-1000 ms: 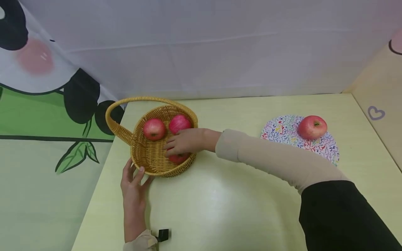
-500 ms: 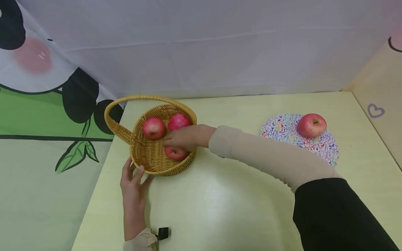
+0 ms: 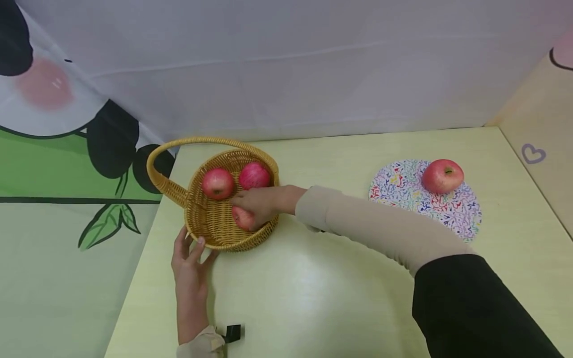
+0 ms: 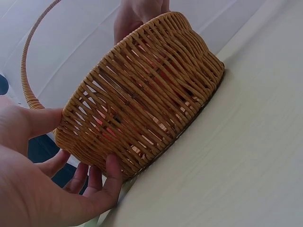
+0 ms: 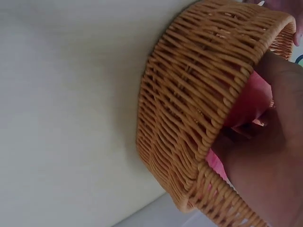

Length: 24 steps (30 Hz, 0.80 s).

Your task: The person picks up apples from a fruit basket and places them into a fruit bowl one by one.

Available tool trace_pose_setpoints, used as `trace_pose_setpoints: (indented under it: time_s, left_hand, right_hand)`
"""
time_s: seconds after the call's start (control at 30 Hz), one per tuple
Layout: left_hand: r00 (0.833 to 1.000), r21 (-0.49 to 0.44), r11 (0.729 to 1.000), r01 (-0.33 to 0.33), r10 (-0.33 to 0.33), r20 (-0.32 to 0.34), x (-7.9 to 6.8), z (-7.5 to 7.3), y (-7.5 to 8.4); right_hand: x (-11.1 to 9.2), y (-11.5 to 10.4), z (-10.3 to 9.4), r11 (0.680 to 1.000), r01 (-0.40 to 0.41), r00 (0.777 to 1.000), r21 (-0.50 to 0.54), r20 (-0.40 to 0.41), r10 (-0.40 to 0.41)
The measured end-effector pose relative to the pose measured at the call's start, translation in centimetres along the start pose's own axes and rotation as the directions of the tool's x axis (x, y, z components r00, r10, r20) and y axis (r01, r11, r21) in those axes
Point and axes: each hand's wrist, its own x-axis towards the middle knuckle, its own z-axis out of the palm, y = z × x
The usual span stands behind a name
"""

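A round wicker basket [image 3: 217, 232] with a tall looped handle stands at the table's left. My left hand [image 3: 191, 273] holds its near left side; in the left wrist view the thumb is at the rim and the fingers [image 4: 112, 177] lie against the woven wall. My right hand [image 3: 261, 203] reaches inside over the right rim, its fingers round a red apple [image 3: 242, 218] at the near right. Farther back in the basket lie another red apple [image 3: 218, 183] and a deeper pink, streaked round fruit [image 3: 254, 175]. Part of the gripped apple [image 5: 251, 97] shows beneath the hand in the right wrist view.
At the right lies a round, flat mat [image 3: 394, 181] with a multicoloured squiggle pattern, bearing a red apple [image 3: 442, 176]. A pale cloth wall [image 3: 313, 89] borders the table [image 3: 304, 288] at the back. A small black block [image 3: 233, 333] sits by the left cuff.
My right hand has shifted onto the near right apple and its fingers have closed round it; that apple has moved slightly left. My left hand stays at the basket.
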Motion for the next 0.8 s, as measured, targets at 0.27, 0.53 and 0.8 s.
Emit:
trace_pose_setpoints:
  time_s: [0.27, 0.53, 0.8]
  left_hand:
    - [1.0, -0.012, 1.0, -0.008, 0.008, 0.005, 0.1, 0.0, -0.1]
    - [1.0, 0.017, 1.0, -0.001, 0.001, 0.001, 0.1, 0.1, -0.1]
    - [1.0, 0.023, 1.0, -0.011, 0.011, -0.006, 0.1, 0.2, 0.0]
  right_hand:
    - [-0.6, -0.2, 1.4, 0.994, -0.08, 0.991, 0.077, -0.105, 0.088]
    - [-0.8, -0.6, 2.7, 0.98, -0.131, 0.967, 0.147, -0.2, 0.16]
    - [-1.3, -0.7, 3.5, 0.964, -0.109, 0.923, 0.242, -0.335, 0.189]
